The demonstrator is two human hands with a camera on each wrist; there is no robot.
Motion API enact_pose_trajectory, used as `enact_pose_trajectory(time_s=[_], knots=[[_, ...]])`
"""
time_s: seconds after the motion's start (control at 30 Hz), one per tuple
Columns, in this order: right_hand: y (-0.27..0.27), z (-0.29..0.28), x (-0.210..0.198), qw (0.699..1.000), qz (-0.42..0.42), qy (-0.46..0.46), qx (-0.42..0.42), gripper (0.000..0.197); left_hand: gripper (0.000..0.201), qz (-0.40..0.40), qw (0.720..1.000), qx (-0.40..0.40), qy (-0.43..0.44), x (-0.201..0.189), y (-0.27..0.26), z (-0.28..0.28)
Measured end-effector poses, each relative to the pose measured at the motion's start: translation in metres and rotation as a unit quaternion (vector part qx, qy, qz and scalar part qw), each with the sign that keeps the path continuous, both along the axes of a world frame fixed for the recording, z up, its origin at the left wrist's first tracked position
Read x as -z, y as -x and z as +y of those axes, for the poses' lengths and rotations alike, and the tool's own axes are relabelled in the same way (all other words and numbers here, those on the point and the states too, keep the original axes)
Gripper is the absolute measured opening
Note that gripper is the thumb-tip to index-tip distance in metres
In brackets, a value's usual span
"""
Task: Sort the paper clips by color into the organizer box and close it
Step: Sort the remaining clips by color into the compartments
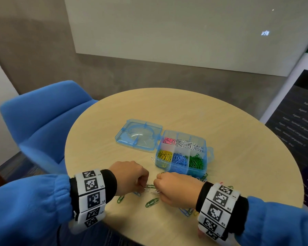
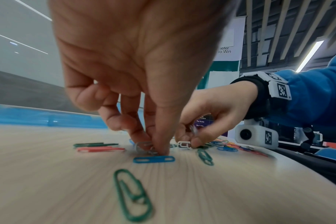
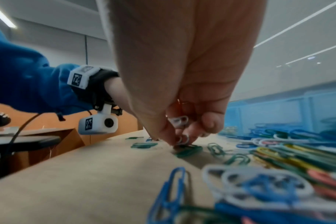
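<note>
The blue organizer box [image 1: 207, 158] stands mid-table with its lid [image 1: 138, 135] laid flat to the left. Its compartments hold pink, white, yellow, blue and green clips. My left hand [image 1: 142, 185] pinches white paper clips [image 2: 144, 146] against the tabletop in front of the box. Right beside it, my right hand [image 1: 157, 190] keeps white paper clips [image 3: 179, 121] curled in its fingers and pinches another white clip [image 3: 182, 139] at the table. Loose green clips [image 1: 151, 202], a blue clip [image 2: 153, 159] and a red clip [image 2: 101, 149] lie around both hands.
A mixed pile of clips [image 3: 297, 153] lies to the right of my right hand, near the box front. One white clip [image 1: 153, 159] rests by the box's left corner. The round wooden table [image 1: 238, 121] has a blue chair [image 1: 43, 118] on its left.
</note>
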State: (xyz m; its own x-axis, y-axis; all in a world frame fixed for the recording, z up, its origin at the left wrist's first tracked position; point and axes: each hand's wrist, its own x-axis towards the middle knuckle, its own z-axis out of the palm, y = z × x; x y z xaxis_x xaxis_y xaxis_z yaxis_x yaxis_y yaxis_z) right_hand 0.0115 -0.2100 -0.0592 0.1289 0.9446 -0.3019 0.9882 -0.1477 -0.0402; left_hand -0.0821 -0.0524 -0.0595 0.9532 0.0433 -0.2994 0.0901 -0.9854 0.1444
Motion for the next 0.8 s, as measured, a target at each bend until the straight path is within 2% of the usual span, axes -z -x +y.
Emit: enact_pose_trajectory(time_s=[0.1, 0.27, 0.4, 0.47, 0.6, 0.7, 0.77, 0.8], knots=[[-0.008, -0.001, -0.004, 1.000, 0.026, -0.009, 0.012, 0.021, 0.011, -0.012, 1.000, -0.008, 0.027, -0.001, 0.001, 0.003], [-0.068, -0.008, -0.038, 0.981, 0.115, -0.098, 0.121, 0.015, 0.009, -0.044, 0.982, -0.025, 0.180, -0.019, -0.020, 0.013], [-0.110, -0.013, -0.058, 0.953, 0.131, -0.170, 0.212, 0.010, 0.003, -0.106, 0.976, -0.026, 0.187, -0.040, -0.074, 0.011], [-0.122, -0.014, -0.059, 0.943, 0.112, -0.190, 0.248, 0.008, 0.011, -0.139, 0.969, -0.042, 0.200, -0.047, -0.105, 0.007], [-0.131, -0.020, -0.057, 0.933, 0.093, -0.191, 0.289, 0.021, 0.029, -0.168, 0.956, -0.079, 0.227, -0.054, -0.143, -0.002], [-0.127, -0.038, -0.058, 0.934, 0.097, -0.189, 0.288, 0.019, 0.030, -0.213, 0.946, -0.082, 0.231, -0.060, -0.137, 0.001], [-0.122, -0.055, -0.057, 0.938, 0.115, -0.175, 0.276, 0.016, 0.026, -0.203, 0.961, -0.048, 0.180, -0.062, -0.112, 0.006], [-0.119, -0.064, -0.056, 0.941, 0.123, -0.166, 0.269, 0.014, 0.024, -0.172, 0.974, -0.023, 0.143, -0.060, -0.095, 0.008]])
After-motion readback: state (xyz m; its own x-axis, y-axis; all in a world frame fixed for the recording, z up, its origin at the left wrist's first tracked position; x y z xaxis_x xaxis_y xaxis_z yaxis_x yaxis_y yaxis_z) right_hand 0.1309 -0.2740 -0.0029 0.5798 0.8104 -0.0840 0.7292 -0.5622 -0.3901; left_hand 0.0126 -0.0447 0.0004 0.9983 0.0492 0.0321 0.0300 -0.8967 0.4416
